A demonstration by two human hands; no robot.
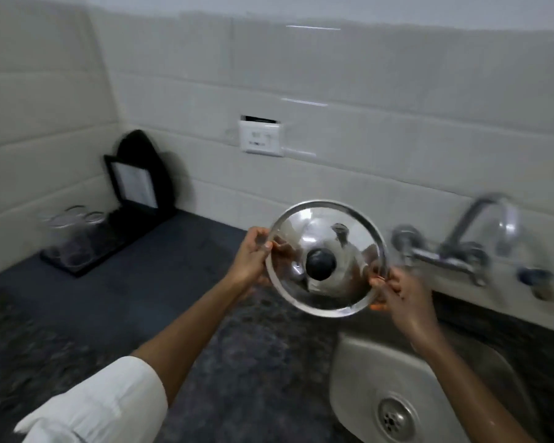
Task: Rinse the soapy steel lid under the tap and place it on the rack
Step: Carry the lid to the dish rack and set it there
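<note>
I hold a round steel lid [339, 238] with a black knob in front of me, tilted so its shiny top faces me, above the dark counter just left of the sink. My left hand [250, 257] grips its left rim and my right hand [397, 290] grips its lower right rim. No soap shows on the lid. The chrome wall tap [480, 238] is to the right of the lid, blurred, with no water seen running. A black rack or tray [87, 266] stands at the far left of the counter.
The steel sink [359, 382] with its drain lies at the lower right. Several upturned glasses [74, 231] stand on the black tray, with a framed card and a dark board behind them. A white wall socket [261, 137] is on the tiles.
</note>
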